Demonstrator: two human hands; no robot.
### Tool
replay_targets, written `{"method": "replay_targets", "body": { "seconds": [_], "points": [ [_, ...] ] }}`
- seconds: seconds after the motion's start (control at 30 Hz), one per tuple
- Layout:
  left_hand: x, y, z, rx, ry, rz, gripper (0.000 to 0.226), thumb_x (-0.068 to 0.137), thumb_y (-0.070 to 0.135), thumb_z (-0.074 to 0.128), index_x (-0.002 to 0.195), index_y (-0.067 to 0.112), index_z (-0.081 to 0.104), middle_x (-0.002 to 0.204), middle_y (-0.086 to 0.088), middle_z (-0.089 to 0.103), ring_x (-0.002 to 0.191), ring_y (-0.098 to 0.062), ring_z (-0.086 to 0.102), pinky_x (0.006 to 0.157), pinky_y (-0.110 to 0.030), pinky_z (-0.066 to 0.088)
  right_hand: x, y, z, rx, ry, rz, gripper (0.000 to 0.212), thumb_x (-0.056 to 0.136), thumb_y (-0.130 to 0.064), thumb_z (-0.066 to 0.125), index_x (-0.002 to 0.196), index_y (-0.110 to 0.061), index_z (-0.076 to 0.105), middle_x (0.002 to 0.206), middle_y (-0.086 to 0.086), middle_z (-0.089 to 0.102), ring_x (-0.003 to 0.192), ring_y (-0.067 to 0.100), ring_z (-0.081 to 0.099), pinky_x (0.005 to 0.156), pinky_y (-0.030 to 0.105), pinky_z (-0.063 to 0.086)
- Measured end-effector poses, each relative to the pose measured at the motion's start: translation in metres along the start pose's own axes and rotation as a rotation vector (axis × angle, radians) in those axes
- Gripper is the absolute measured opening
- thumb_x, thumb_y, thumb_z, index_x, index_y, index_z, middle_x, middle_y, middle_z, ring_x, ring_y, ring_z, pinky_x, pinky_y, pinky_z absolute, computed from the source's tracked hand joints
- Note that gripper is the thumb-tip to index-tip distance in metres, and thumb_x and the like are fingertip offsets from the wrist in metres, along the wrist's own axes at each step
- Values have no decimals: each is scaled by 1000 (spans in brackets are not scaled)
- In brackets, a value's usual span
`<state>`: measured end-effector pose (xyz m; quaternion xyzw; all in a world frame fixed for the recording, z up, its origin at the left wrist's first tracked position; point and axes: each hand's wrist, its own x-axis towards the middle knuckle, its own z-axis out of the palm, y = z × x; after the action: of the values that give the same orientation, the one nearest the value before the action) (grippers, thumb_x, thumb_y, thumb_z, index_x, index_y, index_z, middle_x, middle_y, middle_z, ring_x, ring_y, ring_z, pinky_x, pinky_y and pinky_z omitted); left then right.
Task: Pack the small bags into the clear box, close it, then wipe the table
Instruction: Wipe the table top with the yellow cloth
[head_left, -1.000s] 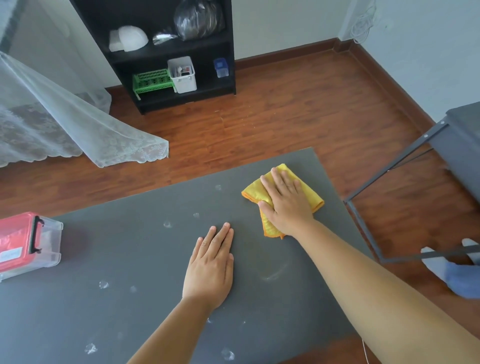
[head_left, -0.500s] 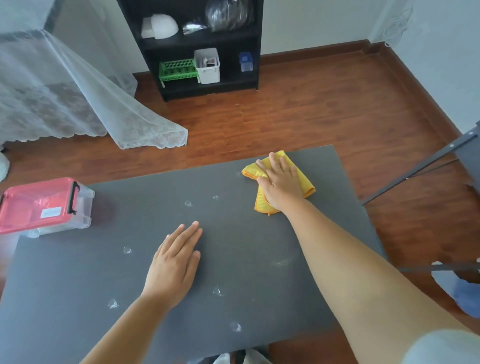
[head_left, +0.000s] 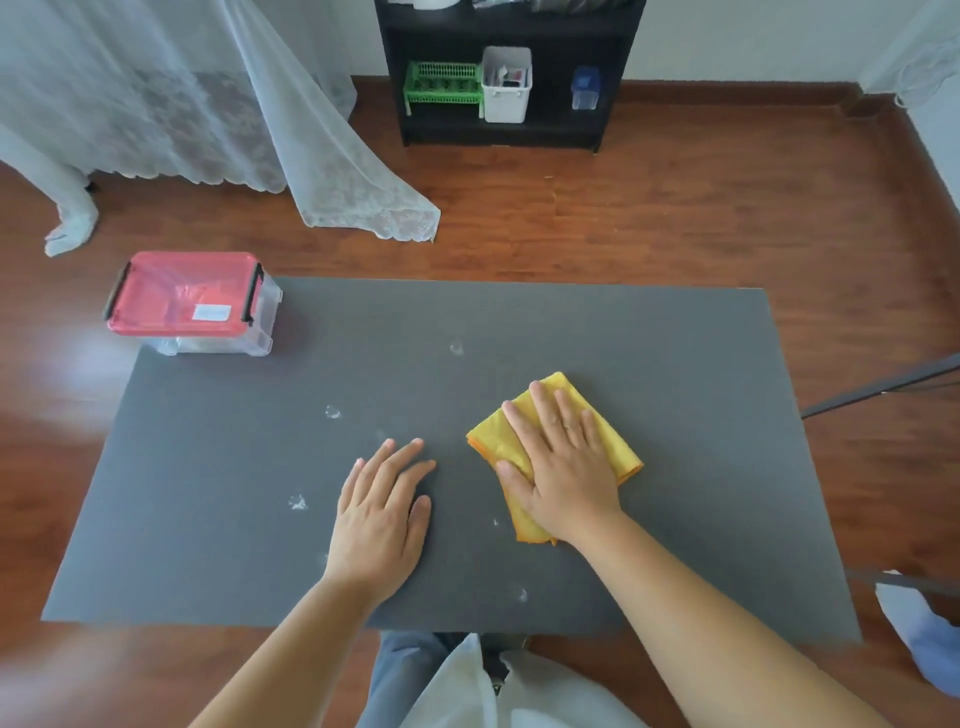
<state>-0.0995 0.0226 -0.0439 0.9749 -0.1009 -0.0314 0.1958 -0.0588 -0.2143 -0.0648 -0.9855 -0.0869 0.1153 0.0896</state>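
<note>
The clear box (head_left: 218, 338) stands at the far left corner of the grey table (head_left: 675, 364), its red lid down and black latches at both ends. A folded yellow cloth (head_left: 613, 431) lies near the table's middle, right of centre. My right hand (head_left: 563, 467) presses flat on the cloth with fingers spread. My left hand (head_left: 382, 512) lies flat on the bare tabletop just left of the cloth, holding nothing. Several small whitish wet spots (head_left: 332, 412) dot the surface left and in front of my hands. No small bags are visible outside the box.
A black shelf unit (head_left: 613, 62) with a green basket (head_left: 441, 83) and a white bin (head_left: 506, 85) stands against the far wall. A lace curtain (head_left: 337, 171) drapes onto the wood floor. A dark metal frame (head_left: 883, 387) is at the right.
My right hand has slid the cloth from the far right of the table back toward me and the centre. The view has swung left, bringing the whole table and box into sight.
</note>
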Motion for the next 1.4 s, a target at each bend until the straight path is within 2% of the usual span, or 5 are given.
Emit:
{"method": "replay_targets", "body": {
  "seconds": [0.33,0.63,0.87,1.17,1.4],
  "points": [
    [0,0,1,49,-67,39,39,94,29,38,125,19,58,140,5,51,137,-23,37,116,-39,16,98,27,-34,11,46,346,68,94,-59,24,154,-33,6,163,4,-9,148,29,-7,118,51,-1],
    [-1,-1,3,54,-57,42,39,94,28,39,126,20,58,140,6,51,135,-21,39,115,-44,18,126,-68,-19,46,-11,-27,53,91,-62,26,144,-58,17,163,3,-9,148,29,-8,116,49,-7],
    [-1,-4,7,15,28,25,32,91,28,42,120,20,54,116,1,56,122,-21,44,111,-37,23,45,-21,-9,46,15,-114,53,90,-64,30,142,-60,22,164,-1,-2,149,26,-3,117,48,-3],
    [-2,-5,12,38,86,36,28,91,29,43,114,22,56,114,4,52,122,-19,42,107,-30,21,-38,101,-23,36,81,277,54,92,-62,31,145,-53,27,164,1,2,148,29,2,117,52,6],
    [-3,-6,13,43,77,35,27,91,29,41,114,23,54,116,6,50,125,-20,40,106,-33,22,-67,82,-7,23,123,480,54,95,-53,36,148,-45,26,163,9,4,147,35,8,116,55,9]
  ]
}}
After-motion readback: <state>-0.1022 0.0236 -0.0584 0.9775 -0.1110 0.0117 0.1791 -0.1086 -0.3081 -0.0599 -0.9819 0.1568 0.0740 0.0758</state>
